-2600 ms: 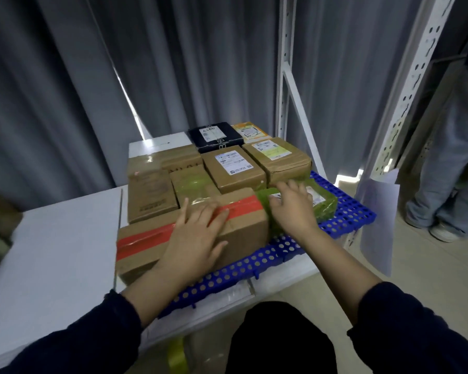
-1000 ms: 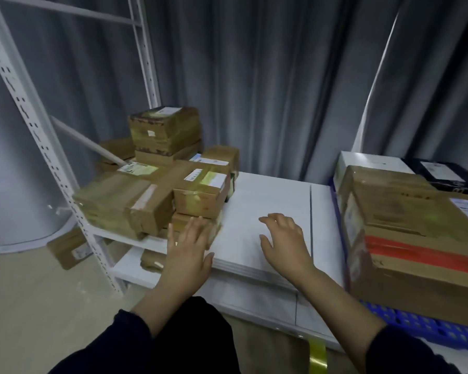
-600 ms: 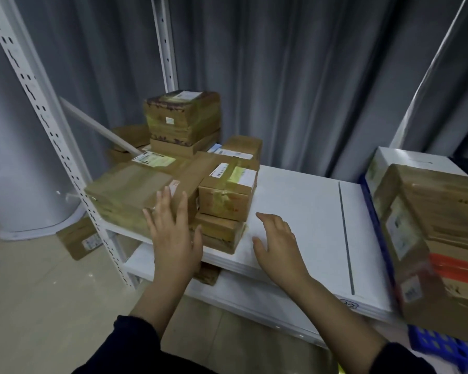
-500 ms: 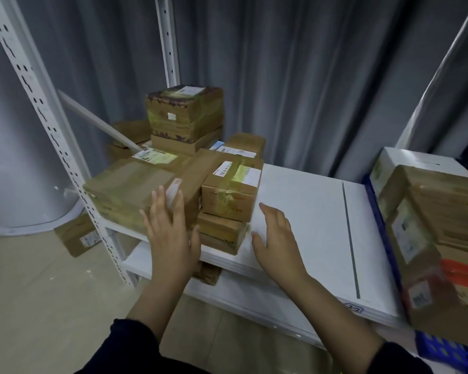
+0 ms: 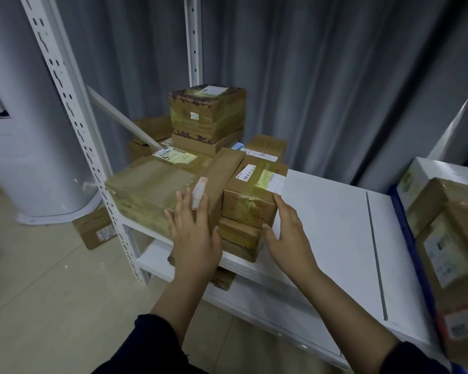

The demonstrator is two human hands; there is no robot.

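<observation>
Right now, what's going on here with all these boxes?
A person is reaching into a pile of taped cardboard parcels on a white shelf. The left hand is open at the end of a long box, and the right hand is open beside a small labelled box. Nothing is gripped yet.

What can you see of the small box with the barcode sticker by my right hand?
The small box is brown cardboard, closed, sealed with yellowish clear tape. Its top carries a white barcode sticker and another white label at the right corner. It sits level on a flatter box on the white shelf, a long box against its left side. Fingertips of the right hand touch its right front edge.
</observation>
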